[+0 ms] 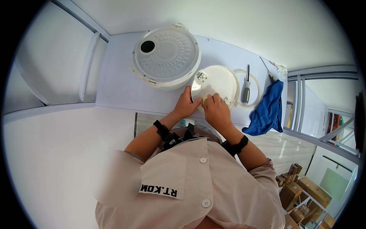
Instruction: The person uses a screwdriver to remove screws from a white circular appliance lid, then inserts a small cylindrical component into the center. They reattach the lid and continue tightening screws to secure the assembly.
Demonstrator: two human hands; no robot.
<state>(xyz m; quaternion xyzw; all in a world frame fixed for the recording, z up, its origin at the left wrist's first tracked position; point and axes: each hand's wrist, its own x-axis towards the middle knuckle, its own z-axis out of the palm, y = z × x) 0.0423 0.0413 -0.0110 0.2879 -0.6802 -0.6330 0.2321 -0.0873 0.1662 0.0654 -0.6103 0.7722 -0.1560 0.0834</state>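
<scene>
Your left hand (pixel 185 104) clasps a round white cover (pixel 219 82), right hand (pixel 218 110) pinches a small cream piece (pixel 205 100), black lettering marks your shirt pocket (pixel 164 173).

Disc (pixel 223 82) is over the table (pixel 114 80), with the left hand (pixel 185 104) at its near left edge and the right hand (pixel 218 109) on its near part. Drum (pixel 167 57) stands on the table, beyond and left of both hands. Right of the hands, ring (pixel 259 89) lies beside the disc; screwdriver (pixel 246 91) crosses its far rim. Farther right lies cloth (pixel 268 108). Boxes (pixel 291 192) stand well right, below.
</scene>
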